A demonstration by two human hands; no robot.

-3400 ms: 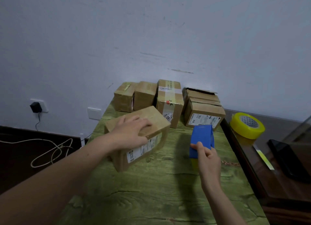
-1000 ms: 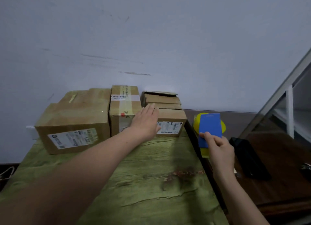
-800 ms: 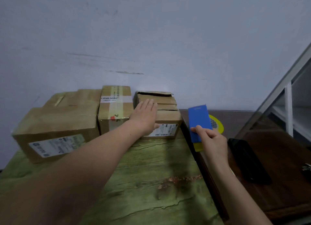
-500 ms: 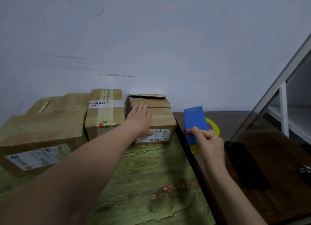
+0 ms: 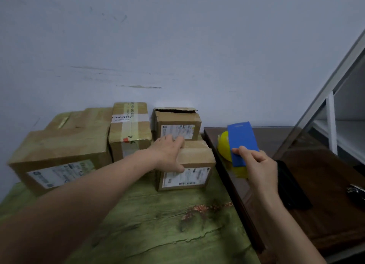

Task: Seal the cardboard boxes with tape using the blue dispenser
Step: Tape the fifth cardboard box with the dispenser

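Green table (image 5: 158,234) carries cardboard boxes along its far edge. The left hand (image 5: 169,151) grips the front box (image 5: 195,165) at the right edge. The right hand (image 5: 258,165) clasps the blue dispenser (image 5: 242,139) just past that edge, and the box is seemingly untaped yet.

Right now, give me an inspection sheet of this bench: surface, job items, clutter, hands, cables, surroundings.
Surface: green wood-grain table, reddish scuff.
Job's things: large box, taped box, open-flap box, front box, all cardboard; blue dispenser.
Clutter: yellow tape roll behind dispenser; black flat object on dark side table.
Hands: left hand grips front box; right hand grips blue dispenser.
Cables: nothing seen.
Surroundings: scuffed pale wall; white shelf frame at right.
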